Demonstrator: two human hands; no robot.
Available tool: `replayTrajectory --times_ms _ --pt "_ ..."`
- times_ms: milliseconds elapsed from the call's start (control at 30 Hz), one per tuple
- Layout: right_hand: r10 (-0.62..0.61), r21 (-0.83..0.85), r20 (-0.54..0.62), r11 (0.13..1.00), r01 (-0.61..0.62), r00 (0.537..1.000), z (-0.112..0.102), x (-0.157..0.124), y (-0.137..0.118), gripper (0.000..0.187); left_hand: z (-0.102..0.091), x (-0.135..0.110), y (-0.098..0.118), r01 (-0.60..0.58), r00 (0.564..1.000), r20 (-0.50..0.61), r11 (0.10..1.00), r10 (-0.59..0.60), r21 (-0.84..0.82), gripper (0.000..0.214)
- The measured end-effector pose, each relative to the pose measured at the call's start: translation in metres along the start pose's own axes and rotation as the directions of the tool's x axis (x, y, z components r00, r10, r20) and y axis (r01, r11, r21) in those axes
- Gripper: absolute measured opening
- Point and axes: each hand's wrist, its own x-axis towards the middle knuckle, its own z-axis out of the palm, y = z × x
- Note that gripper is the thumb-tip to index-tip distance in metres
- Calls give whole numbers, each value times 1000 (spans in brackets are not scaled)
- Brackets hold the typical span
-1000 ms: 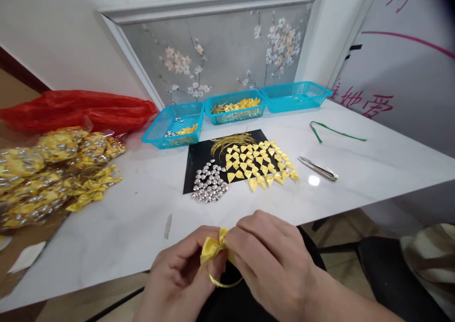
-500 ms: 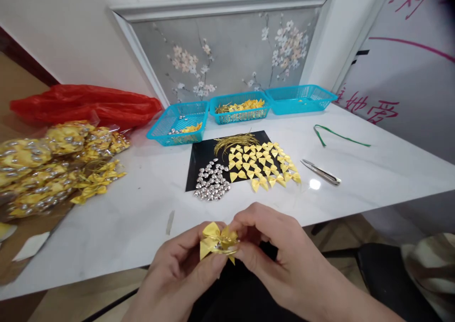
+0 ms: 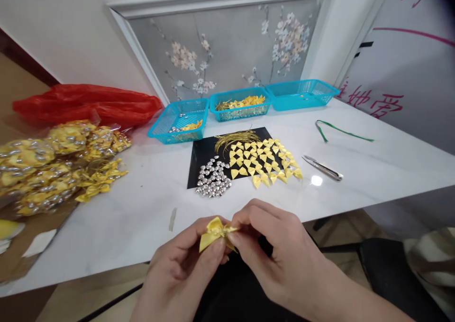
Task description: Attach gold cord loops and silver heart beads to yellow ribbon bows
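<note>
A small yellow ribbon bow [image 3: 213,232] is pinched between both my hands just in front of the white table's near edge [image 3: 142,246]. My left hand [image 3: 181,270] grips its left loop with thumb and fingers closed. My right hand [image 3: 273,255] pinches the bow's middle and right side, fingers curled shut. On the table beyond lies a black mat [image 3: 202,156] with several yellow bows [image 3: 263,161], a heap of silver heart beads [image 3: 212,179] and a bundle of gold wire [image 3: 232,138].
Three turquoise baskets [image 3: 179,120] stand along the back wall. Silver snips [image 3: 323,168] and a green strip [image 3: 337,131] lie at the right. Bags of finished yellow bows [image 3: 53,165] and a red plastic bag [image 3: 85,104] fill the left. A black chair [image 3: 387,270] stands lower right.
The gold wire loop hanging under the bow a second ago is no longer seen. The bow has been turned between my fingers, and my hands have risen slightly toward the table edge.
</note>
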Motion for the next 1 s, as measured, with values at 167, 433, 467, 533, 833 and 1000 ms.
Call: replayTrajectory --times_ms 167,433,467,533,833,1000 --pt "-6 -8 -18 1000 6 1000 2 0 4 12 -4 -2 -2 7 1000 30 998 -9 59 16" --pt "-77 40 -16 996 78 997 1 -1 3 13 -6 1 3 92 995 57 992 -88 -81 9" --pt "-87 42 3 995 87 996 0 0 1 15 -6 2 3 72 996 54 996 -70 -47 9" --pt "-111 37 15 993 110 994 -1 1 0 18 -6 2 5 6 998 60 999 -9 51 12" --pt "-165 33 -26 986 166 986 2 5 7 17 -2 -2 10 -39 995 98 999 36 27 15" --pt "-141 52 -44 988 143 989 4 4 8 18 -2 0 11 -13 994 109 1000 11 18 20"
